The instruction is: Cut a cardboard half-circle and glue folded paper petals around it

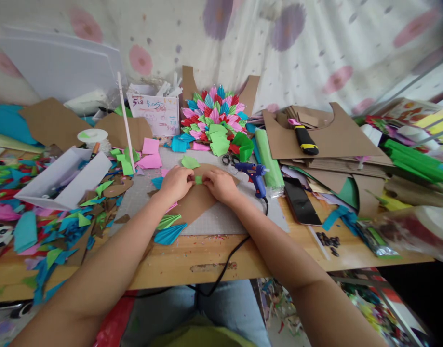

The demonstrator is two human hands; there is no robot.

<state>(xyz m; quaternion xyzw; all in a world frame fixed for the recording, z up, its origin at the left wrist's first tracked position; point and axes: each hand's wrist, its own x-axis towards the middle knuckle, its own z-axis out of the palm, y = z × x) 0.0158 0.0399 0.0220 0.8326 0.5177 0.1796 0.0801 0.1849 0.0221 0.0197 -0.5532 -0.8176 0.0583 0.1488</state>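
Note:
Between my two hands is a small piece of light green crepe paper (198,180), pinched at its left end by my left hand (178,185) and at its right end by my right hand (220,185). Both hands are above a curved brown cardboard piece (195,205) on the grey cutting mat (235,224). A pleated blue paper piece (170,234) and a pleated green one (168,221) lie at the cardboard's lower left. Just beyond my left hand is a loose green paper piece (190,162). A blue glue gun (255,177) rests right of my right hand.
Behind the mat stands a cluster of colourful pleated paper (216,113). Paper scraps (73,226) and a white box (67,180) crowd the left. At right are a phone (302,201), stacked cardboard (337,140) and a yellow-black cutter (305,140). The glue gun's cord (228,262) crosses the table edge.

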